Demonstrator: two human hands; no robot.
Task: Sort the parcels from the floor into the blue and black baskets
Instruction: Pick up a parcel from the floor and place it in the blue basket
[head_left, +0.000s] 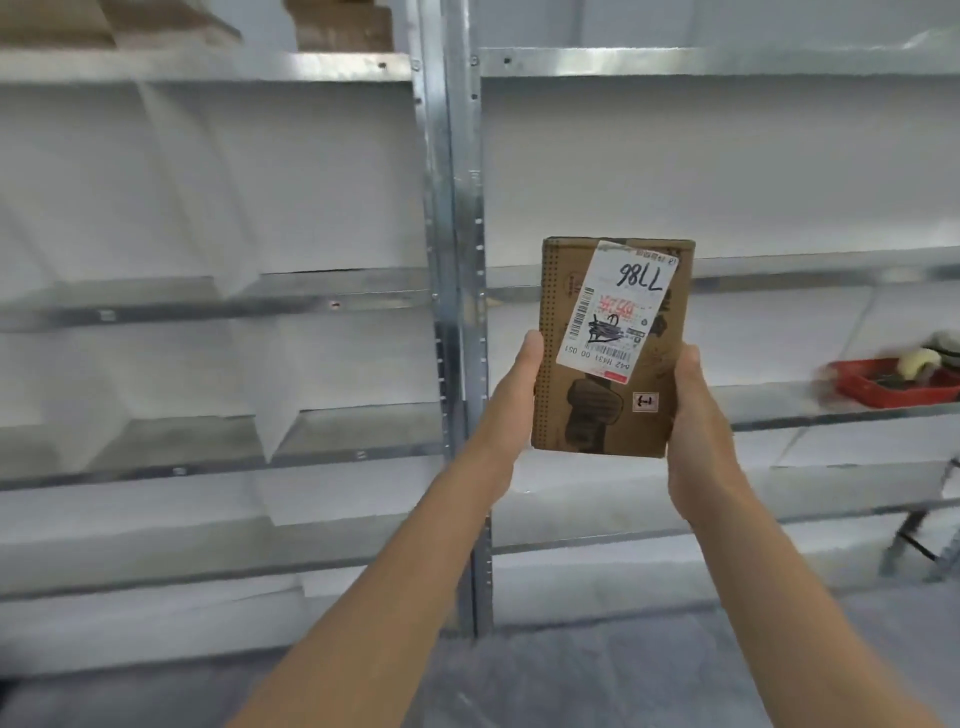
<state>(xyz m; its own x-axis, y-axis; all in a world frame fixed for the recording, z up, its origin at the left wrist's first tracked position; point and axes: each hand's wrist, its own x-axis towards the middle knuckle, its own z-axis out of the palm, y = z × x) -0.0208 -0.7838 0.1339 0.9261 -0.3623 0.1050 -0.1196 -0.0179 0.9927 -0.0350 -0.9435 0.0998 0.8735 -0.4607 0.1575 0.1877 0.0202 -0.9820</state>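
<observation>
The flat brown cardboard parcel (636, 431) is standing tall just right of the middle, its long side running from 12 to 6 o'clock. Its white label (615, 312) is sitting upside down, showing handwritten "7786" and printed "642 H431 00 051". The left hand (519, 395) is gripping its 9 o'clock edge, and the right hand (696, 415) is gripping its 3 o'clock edge. Shiny metal shelves (452, 260) are standing behind.

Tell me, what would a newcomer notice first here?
A brown cardboard parcel held up at centre, the left hand and right hand gripping its sides, its white label upside down. Behind stands grey metal shelving, with a red tray on a shelf at far right.
</observation>
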